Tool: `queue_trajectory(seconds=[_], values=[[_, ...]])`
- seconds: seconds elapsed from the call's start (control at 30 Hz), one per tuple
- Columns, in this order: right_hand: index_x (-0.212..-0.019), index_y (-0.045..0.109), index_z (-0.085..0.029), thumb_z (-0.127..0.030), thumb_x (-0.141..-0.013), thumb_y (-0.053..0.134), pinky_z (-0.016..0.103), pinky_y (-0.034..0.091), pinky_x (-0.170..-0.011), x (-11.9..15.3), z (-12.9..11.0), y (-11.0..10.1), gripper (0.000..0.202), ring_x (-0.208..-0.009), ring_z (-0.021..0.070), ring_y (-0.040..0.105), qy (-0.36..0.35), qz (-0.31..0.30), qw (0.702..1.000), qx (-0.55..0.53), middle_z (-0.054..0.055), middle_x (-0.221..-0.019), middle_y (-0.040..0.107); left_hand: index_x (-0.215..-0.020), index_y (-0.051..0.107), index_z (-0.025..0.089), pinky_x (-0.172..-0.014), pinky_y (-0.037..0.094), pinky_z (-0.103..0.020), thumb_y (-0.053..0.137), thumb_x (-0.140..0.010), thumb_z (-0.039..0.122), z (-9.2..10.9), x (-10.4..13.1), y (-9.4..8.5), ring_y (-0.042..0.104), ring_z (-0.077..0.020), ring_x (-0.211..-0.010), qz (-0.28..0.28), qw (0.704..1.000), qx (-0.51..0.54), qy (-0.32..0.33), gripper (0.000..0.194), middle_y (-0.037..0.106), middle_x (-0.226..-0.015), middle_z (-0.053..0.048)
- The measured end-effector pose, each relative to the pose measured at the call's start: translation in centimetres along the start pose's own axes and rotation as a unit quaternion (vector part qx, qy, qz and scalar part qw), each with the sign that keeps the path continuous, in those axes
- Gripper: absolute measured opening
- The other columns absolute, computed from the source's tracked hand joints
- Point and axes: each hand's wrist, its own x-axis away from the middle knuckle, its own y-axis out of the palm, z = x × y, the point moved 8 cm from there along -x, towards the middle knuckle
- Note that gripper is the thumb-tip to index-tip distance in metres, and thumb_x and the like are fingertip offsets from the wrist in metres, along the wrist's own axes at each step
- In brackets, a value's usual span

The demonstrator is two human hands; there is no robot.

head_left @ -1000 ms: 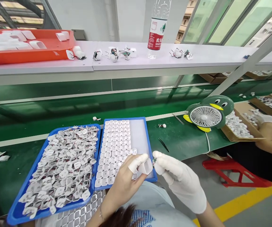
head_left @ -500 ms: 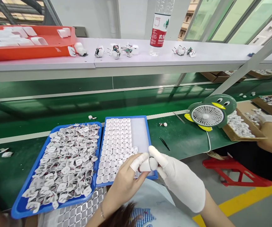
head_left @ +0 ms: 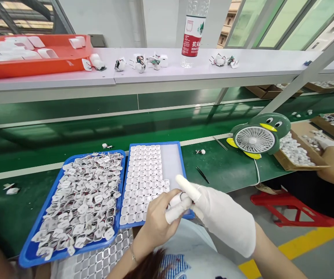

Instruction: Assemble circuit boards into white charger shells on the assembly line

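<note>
A small white housing [head_left: 176, 200] is held between my two hands, in front of my body at the right tray's lower corner. Around it curl the fingers of my left hand [head_left: 161, 212], with a white cover on one finger. Gloved in white, my right hand [head_left: 197, 197] touches the piece from the right, its index finger stretched out. White housings stand in rows in the right blue tray [head_left: 182, 161]. The left blue tray [head_left: 46, 195] holds a heap of white parts with wires.
Black tweezers [head_left: 202, 174], a loose part [head_left: 201, 151] and a green fan [head_left: 261, 135] are on the green bench. A bottle [head_left: 194, 38] and an orange tray [head_left: 68, 64] stand on the shelf. A person's gloved hand [head_left: 326, 142] is at boxes on the right.
My left fingers have wrapped further over the white piece. My right index finger has lifted and straightened, pointing up and left. The view has shifted slightly.
</note>
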Motion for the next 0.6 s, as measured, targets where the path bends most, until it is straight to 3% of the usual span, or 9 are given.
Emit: queue_trajectory(seconds=[0.13, 0.23, 0.33, 0.43, 0.5, 0.6], values=[[-0.148, 0.035, -0.032, -0.042, -0.076, 0.074, 0.040, 0.053, -0.099, 0.6, -0.4, -2.2, 0.083, -0.131, 0.0313, 0.049, 0.011, -0.003, 1.000, -0.015, 0.005, -0.147, 0.048, -0.119, 0.057, 0.024, -0.079, 0.057, -0.036, 0.065, -0.085, 0.016, -1.1, 0.4, -1.4, 0.069, -0.0204, -0.091, 0.142, 0.977, 0.155, -0.024, 0.036, 0.070, -0.106, -0.007], [-0.153, 0.022, -0.028, -0.038, -0.083, 0.067, 0.045, 0.046, -0.107, 1.3, 0.7, -2.3, 0.083, -0.141, 0.0315, 0.035, 0.038, 0.030, 0.999, -0.020, 0.008, -0.155, 0.035, -0.115, 0.060, 0.025, -0.078, 0.060, -0.035, 0.067, -0.086, 0.025, -2.3, 0.9, -1.5, 0.073, -0.0205, -0.090, 0.206, 0.943, 0.244, -0.091, 0.030, 0.073, -0.104, -0.007], [-0.150, 0.026, -0.025, -0.028, -0.084, 0.065, 0.048, 0.046, -0.107, 2.0, 1.5, 0.0, 0.077, -0.137, 0.0307, 0.042, 0.038, 0.062, 0.997, -0.025, 0.012, -0.150, 0.041, -0.109, 0.062, 0.023, -0.080, 0.061, -0.034, 0.071, -0.083, 0.034, -3.0, 1.1, -0.9, 0.074, -0.0224, -0.092, 0.239, 0.914, 0.285, -0.160, 0.029, 0.075, -0.100, -0.007], [-0.143, 0.033, -0.027, -0.020, -0.079, 0.070, 0.048, 0.049, -0.103, 2.2, 0.7, 1.8, 0.075, -0.127, 0.0291, 0.053, -0.033, 0.131, 0.991, -0.011, 0.013, -0.139, 0.052, -0.106, 0.063, 0.023, -0.084, 0.060, -0.032, 0.073, -0.081, 0.036, -3.0, 1.1, 0.0, 0.073, -0.0216, -0.096, 0.247, 0.900, 0.309, -0.184, 0.031, 0.076, -0.104, -0.008], [-0.139, 0.037, -0.029, -0.014, -0.079, 0.069, 0.045, 0.053, -0.096, 2.3, 0.0, 2.1, 0.069, -0.118, 0.0265, 0.059, -0.075, 0.162, 0.984, -0.001, 0.012, -0.128, 0.060, -0.105, 0.063, 0.023, -0.085, 0.060, -0.032, 0.074, -0.080, 0.036, -3.1, 1.1, 0.5, 0.073, -0.0214, -0.097, 0.237, 0.897, 0.319, -0.194, 0.031, 0.076, -0.104, -0.008], [-0.138, 0.040, -0.029, -0.013, -0.080, 0.068, 0.041, 0.058, -0.088, 2.3, -0.4, 1.7, 0.066, -0.109, 0.0249, 0.064, -0.094, 0.151, 0.984, 0.004, 0.010, -0.115, 0.068, -0.101, 0.065, 0.021, -0.081, 0.060, -0.032, 0.078, -0.075, 0.035, -3.4, 1.1, 0.9, 0.074, -0.0219, -0.089, 0.193, 0.902, 0.322, -0.214, 0.032, 0.077, -0.098, -0.008]])
